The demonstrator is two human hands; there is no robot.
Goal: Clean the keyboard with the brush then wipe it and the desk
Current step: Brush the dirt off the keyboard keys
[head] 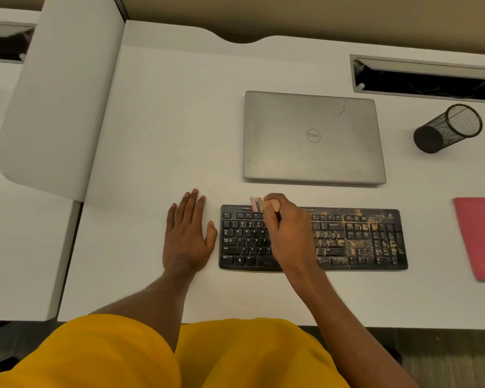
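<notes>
- Fingers [272,217] of right hand [287,233]: curled round brush [259,204], held over keyboard's upper left.
- Left hand [186,233]: laid flat on desk [157,135].
- Keyboard [359,239]: black; right half coated with tan dust.

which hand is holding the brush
The right hand, gripping the brush over the keyboard; the left hand lies flat on the desk beside it, holding nothing.

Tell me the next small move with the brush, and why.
Probably shift the brush rightward and sweep the right half of the keyboard. The right hand grips the brush at its top edge, left of centre; the left keys look clean, while brown dust covers the right keys. The left hand lies flat on the desk.
</notes>
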